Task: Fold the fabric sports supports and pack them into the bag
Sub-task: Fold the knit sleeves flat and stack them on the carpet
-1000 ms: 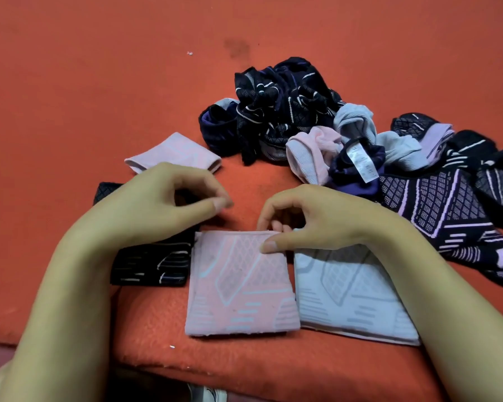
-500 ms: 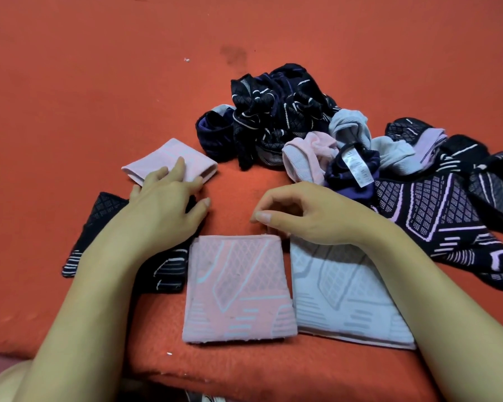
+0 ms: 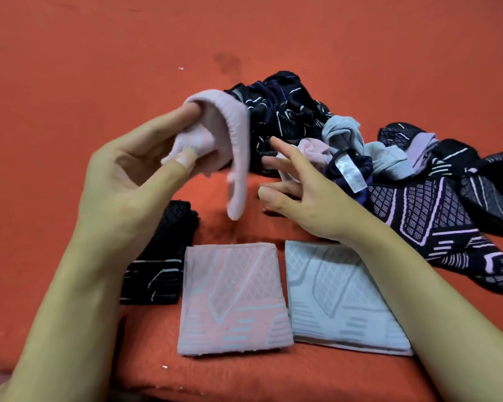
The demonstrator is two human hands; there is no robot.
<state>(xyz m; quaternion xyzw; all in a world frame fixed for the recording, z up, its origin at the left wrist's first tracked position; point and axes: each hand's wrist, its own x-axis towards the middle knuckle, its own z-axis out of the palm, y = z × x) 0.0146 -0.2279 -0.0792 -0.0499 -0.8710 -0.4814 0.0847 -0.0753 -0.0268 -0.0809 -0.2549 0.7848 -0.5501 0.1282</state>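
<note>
The left hand (image 3: 128,175) pinched a pale pink ribbed support (image 3: 230,146) aloft at centre frame, while the right hand (image 3: 299,195) hovered beside it, fingers spread, holding nothing. Folded pink (image 3: 233,297), grey (image 3: 331,294) and black (image 3: 160,262) knit supports lay flat below on orange cloth (image 3: 99,53); an unfolded pile (image 3: 360,146) sat at right.

An orange-red cloth surface (image 3: 99,82) fills nearly the whole view, soft and slightly fuzzy under even, dull light. A dark stain (image 3: 227,60) marks it toward the far side, with a small white speck (image 3: 181,68) just to the left of the stain. Well below the stain, the near edge of the cloth (image 3: 244,390) rolls downward.
</note>
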